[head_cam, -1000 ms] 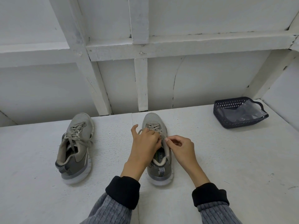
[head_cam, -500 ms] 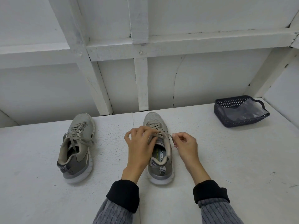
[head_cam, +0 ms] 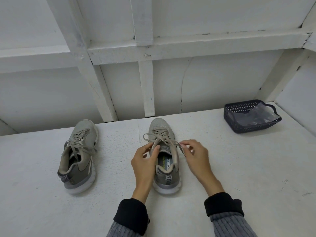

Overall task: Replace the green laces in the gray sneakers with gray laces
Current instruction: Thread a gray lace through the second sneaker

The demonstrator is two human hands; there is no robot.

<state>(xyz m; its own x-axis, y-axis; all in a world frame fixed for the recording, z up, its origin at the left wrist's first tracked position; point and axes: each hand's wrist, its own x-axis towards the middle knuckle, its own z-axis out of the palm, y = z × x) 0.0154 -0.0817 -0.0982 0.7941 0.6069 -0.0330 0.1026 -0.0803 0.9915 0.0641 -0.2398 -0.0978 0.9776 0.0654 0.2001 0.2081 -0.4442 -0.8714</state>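
**Hands work the lace on a gray sneaker**

Two bare hands meet over the right sneaker (head_cam: 165, 156), which stands toe-away near the middle of the white table (head_cam: 239, 168). The left hand (head_cam: 145, 161) lies against the shoe's left side, its thumb and forefinger curled in at the top of the tongue, where a strand of the lace (head_cam: 160, 137) passes; whether that grip truly pinches the strand cannot be told. The right hand (head_cam: 195, 156), just right of the shoe's collar, pinches the other end of the lace between thumb and forefinger, the strand running taut from the eyelets to its fingertips. A loose loop of the same lace arches off the shoe's left side, beyond the left hand. The lace reads gray-beige and is threaded through the eyelets.

The left sneaker (head_cam: 78, 156) sits well apart on the left of the table, also toe-away and turned slightly, its lace (head_cam: 82, 144) threaded and lying slack across the tongue and opening.

At the far right of the table rests a dark basket (head_cam: 239, 124) with a clear plastic bag (head_cam: 256, 117) in it. Dark cuffs over ribbed gray sleeves (head_cam: 227, 224) show at the near edge. A white framed wall (head_cam: 153, 82) rises behind the table.
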